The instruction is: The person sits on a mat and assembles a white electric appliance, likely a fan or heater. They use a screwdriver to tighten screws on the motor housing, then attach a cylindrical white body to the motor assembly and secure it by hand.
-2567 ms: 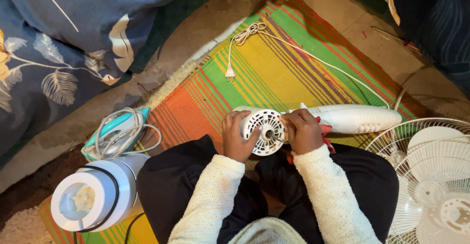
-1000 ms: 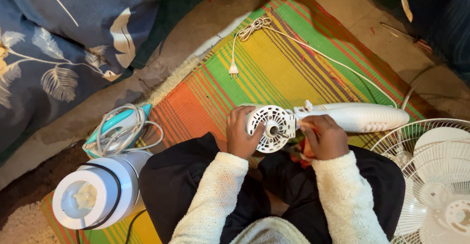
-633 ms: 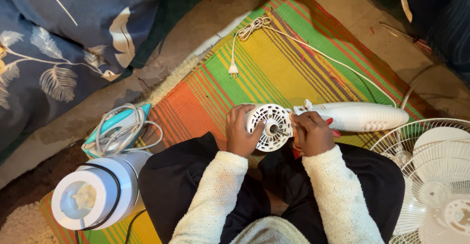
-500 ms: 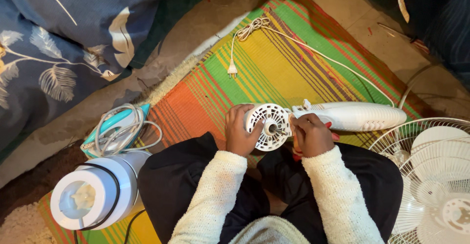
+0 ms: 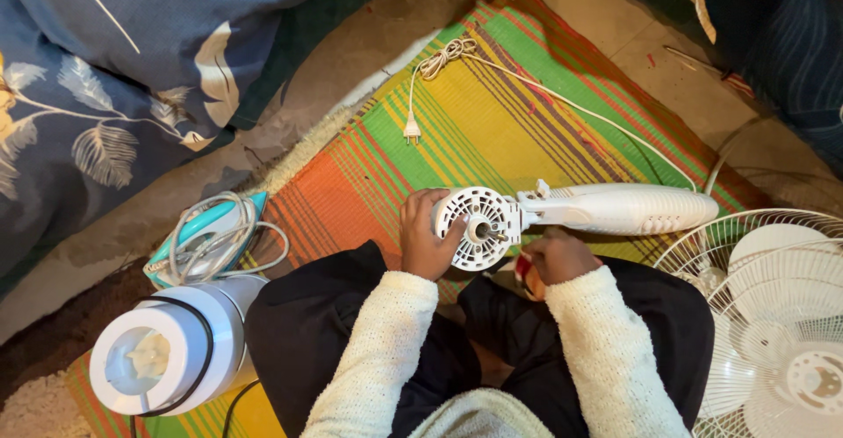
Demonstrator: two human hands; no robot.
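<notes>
- Broadly, the striped mat (image 5: 492,130) in green, yellow and orange runs from the lower left to the upper right of the frame, and you sit on it with your dark-trousered knees at the bottom centre.
- Across the upper left lies a blue cushion (image 5: 114,60) with a pale leaf print, resting off the mat.
- At the right edge, low down, sits a white wire fan guard (image 5: 773,315) with the blades showing behind it, just beside your right knee.
- At the lower left stands a white blender base (image 5: 167,354) with a dark cord around it, touching your left knee.
- Near the centre, the white fan motor housing (image 5: 606,209) lies sideways over your lap, its long body pointing right and its round vented face (image 5: 479,227) turned up towards you.
- Just above the blender base is a teal and white iron (image 5: 211,236) wrapped in its own pale cord.
- A white power cord (image 5: 562,100) trails from the housing to the upper centre, ending in a coiled bunch and a plug (image 5: 411,128) on the mat.
- Your left hand (image 5: 426,236) is clamped on the left rim of the round face, fingers curled around it.
- Your right hand (image 5: 553,258) is closed, just below the housing neck, around something small with a red part; you cannot tell what it is.
</notes>
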